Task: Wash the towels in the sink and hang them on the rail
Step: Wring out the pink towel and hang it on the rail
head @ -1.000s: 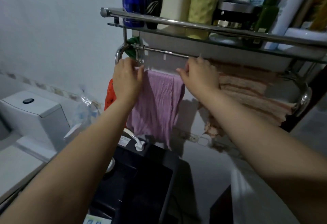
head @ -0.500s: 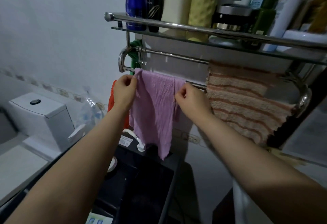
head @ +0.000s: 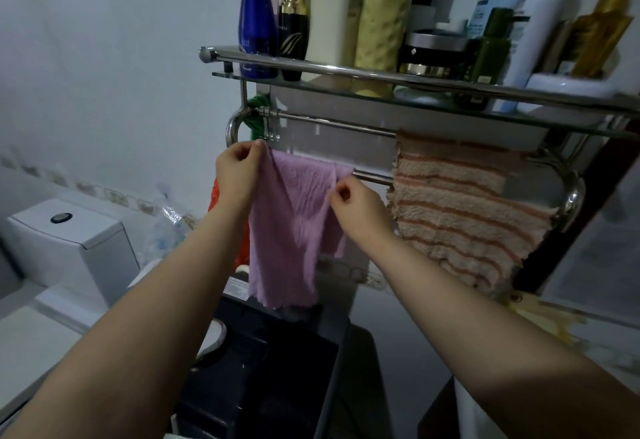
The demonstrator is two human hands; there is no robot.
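A pink towel (head: 294,217) hangs over the front chrome rail (head: 372,177) under the shelf. My left hand (head: 239,172) pinches its upper left corner at the rail's bend. My right hand (head: 353,203) pinches the towel's right edge a little below the rail. To the right, a peach towel with orange stripes (head: 460,210) is draped over the same rail. No sink shows in this view.
A glass shelf (head: 346,87) above the rail carries several bottles and jars. A white toilet cistern (head: 65,237) stands at the left, a black bin-like unit (head: 263,362) directly below the towels. Something orange (head: 213,196) and a plastic bag (head: 166,227) hang by the wall.
Both hands came down from the rail's top, drawing the pink towel's edges lower and spreading it. The striped towel is now fully in sight.
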